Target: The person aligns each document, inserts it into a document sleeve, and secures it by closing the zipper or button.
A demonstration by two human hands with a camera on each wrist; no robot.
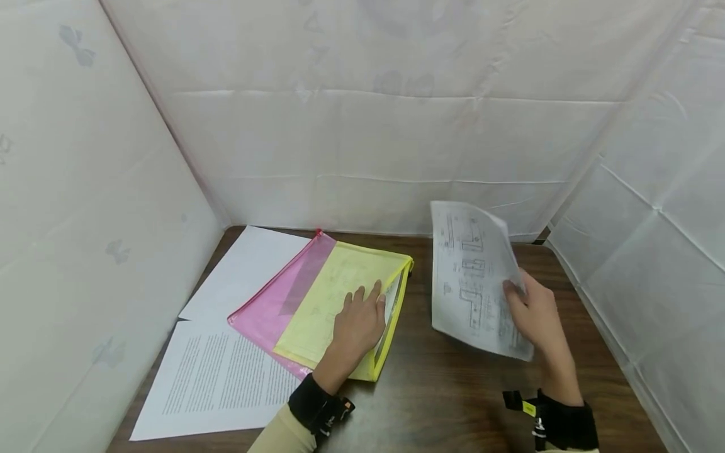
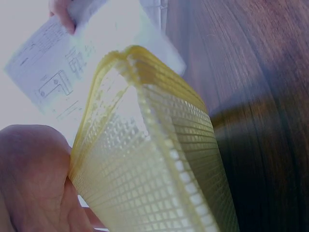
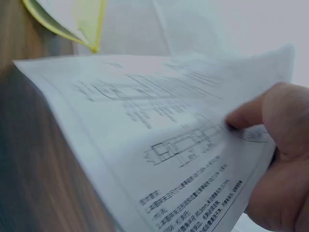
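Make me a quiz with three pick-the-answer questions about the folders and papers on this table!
1. Where does the left hand rest?
A on the yellow pouch
B on the bare table
C on the wall

2. What colour is the pouch under the yellow one?
A blue
B pink
C green

3. How is the sheet with drawings?
A flat on the table
B inside a pouch
C held up by the right hand

Answers:
1 A, the fingers lie on the yellow mesh.
2 B, pink shows at its left.
3 C, thumb and fingers pinch its edge above the table.
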